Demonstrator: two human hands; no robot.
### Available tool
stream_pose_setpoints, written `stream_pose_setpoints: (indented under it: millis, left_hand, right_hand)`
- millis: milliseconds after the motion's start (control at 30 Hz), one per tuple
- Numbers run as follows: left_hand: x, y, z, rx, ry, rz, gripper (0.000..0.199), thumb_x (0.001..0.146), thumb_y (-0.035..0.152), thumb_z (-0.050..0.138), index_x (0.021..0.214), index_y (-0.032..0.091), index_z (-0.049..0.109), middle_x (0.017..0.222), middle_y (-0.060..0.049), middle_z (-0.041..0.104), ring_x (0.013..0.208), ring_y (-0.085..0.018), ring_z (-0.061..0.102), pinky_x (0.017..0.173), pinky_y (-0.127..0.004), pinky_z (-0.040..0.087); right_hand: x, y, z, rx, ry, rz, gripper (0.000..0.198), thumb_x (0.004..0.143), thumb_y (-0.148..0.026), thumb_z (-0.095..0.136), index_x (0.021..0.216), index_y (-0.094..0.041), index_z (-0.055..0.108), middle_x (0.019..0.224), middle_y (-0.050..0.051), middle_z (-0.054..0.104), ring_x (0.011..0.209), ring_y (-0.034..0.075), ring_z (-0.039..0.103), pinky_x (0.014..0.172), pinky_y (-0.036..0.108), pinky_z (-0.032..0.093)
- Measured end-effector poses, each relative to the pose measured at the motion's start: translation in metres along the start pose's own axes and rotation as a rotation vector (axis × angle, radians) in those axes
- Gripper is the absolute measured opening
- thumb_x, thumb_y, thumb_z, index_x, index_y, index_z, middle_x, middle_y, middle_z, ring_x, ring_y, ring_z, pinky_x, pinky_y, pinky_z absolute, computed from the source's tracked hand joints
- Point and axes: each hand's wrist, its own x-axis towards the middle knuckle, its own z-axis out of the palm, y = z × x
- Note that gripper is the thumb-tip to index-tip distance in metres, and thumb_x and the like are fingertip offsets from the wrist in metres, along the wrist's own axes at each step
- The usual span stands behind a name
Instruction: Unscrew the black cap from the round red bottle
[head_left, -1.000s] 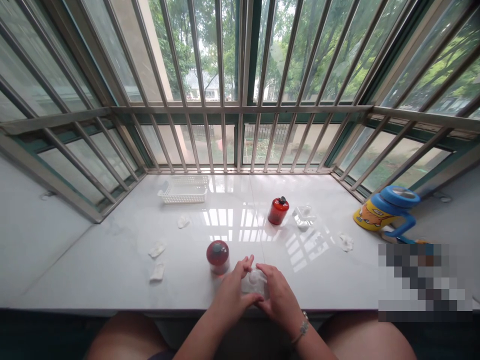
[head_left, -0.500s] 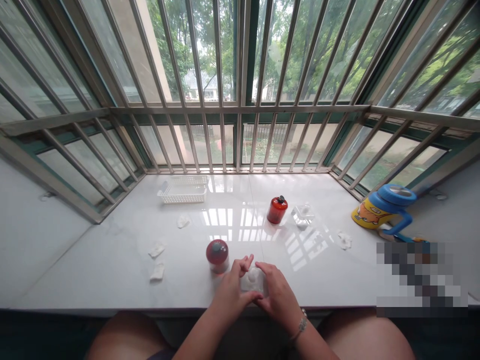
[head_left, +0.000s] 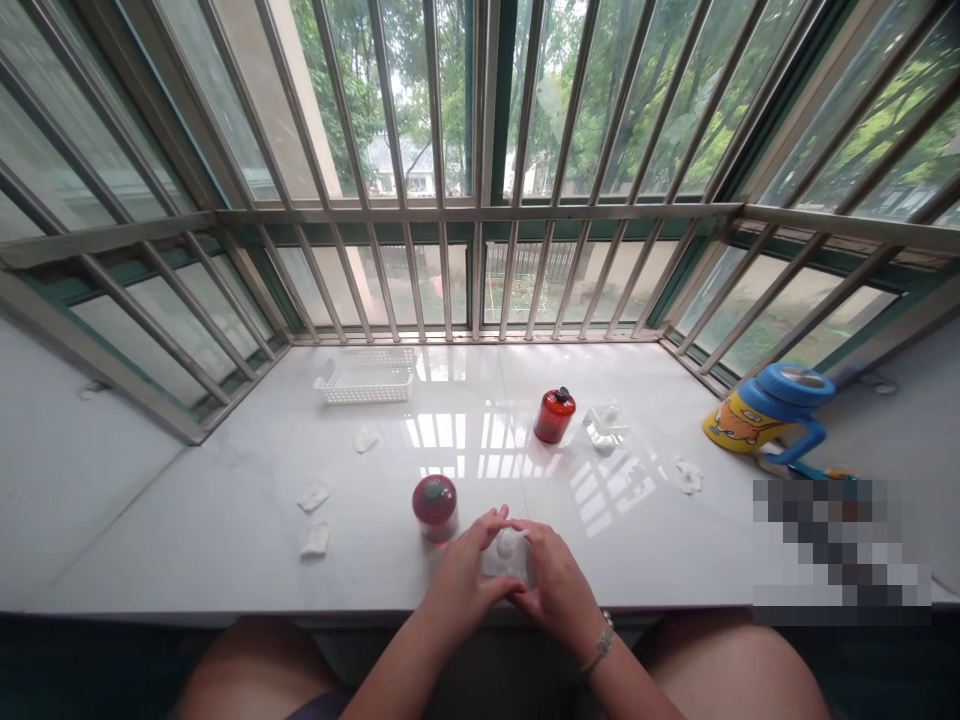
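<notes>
Near the front edge of the white counter, a small clear square container with a round knob on top stands between my two hands. My left hand curves round its left side, thumb along the front. From the right, my right hand closes on it, and the fingertips of both hands nearly meet behind and in front of it. Just left of my left hand is a round red-topped jar with a dark knob. The container's lower sides are partly covered by my fingers.
Farther back stand a red bottle with a black top and another clear square container. A white plastic basket lies at the back left. Crumpled white tissues are scattered about. A blue and yellow mug is at the right.
The fingers of my left hand have drawn in toward the right hand behind the clear container. The other things have stayed in place.
</notes>
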Motion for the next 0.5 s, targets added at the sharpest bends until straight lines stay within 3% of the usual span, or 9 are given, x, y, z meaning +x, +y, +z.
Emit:
stream_pose_setpoints:
  millis: [167, 333, 500]
  left_hand:
    - [-0.0003, 0.0002, 0.0016, -0.035, 0.029, -0.037, 0.065, 0.066, 0.004, 0.093, 0.118, 0.028, 0.062, 0.159, -0.008, 0.061, 0.155, -0.031, 0.049, 0.134, -0.054, 0.034]
    - [-0.0008, 0.0024, 0.0011, -0.032, 0.018, -0.022, 0.082, 0.068, 0.004, 0.092, 0.139, 0.031, 0.059, 0.161, -0.007, 0.059, 0.152, -0.029, 0.053, 0.133, -0.051, 0.036]
    - [-0.0002, 0.0049, -0.0002, 0.025, 0.023, -0.016, 0.077, 0.067, 0.005, 0.093, 0.134, 0.031, 0.064, 0.159, -0.006, 0.061, 0.154, -0.029, 0.051, 0.133, -0.05, 0.037]
  right_hand:
    - [-0.0006, 0.0009, 0.0004, -0.01, 0.009, -0.009, 0.071, 0.095, -0.051, 0.076, 0.152, -0.022, 0.045, 0.135, 0.018, 0.067, 0.12, 0.033, 0.068, 0.1, 0.053, 0.061]
    - [-0.0002, 0.0006, 0.0004, -0.02, 0.01, -0.017, 0.073, 0.094, -0.049, 0.077, 0.154, -0.022, 0.045, 0.137, 0.017, 0.067, 0.121, 0.032, 0.067, 0.101, 0.052, 0.061]
    - [-0.0003, 0.0007, 0.0006, -0.007, 0.002, -0.011, 0.073, 0.095, -0.051, 0.076, 0.154, -0.022, 0.044, 0.137, 0.018, 0.066, 0.122, 0.034, 0.067, 0.101, 0.053, 0.06]
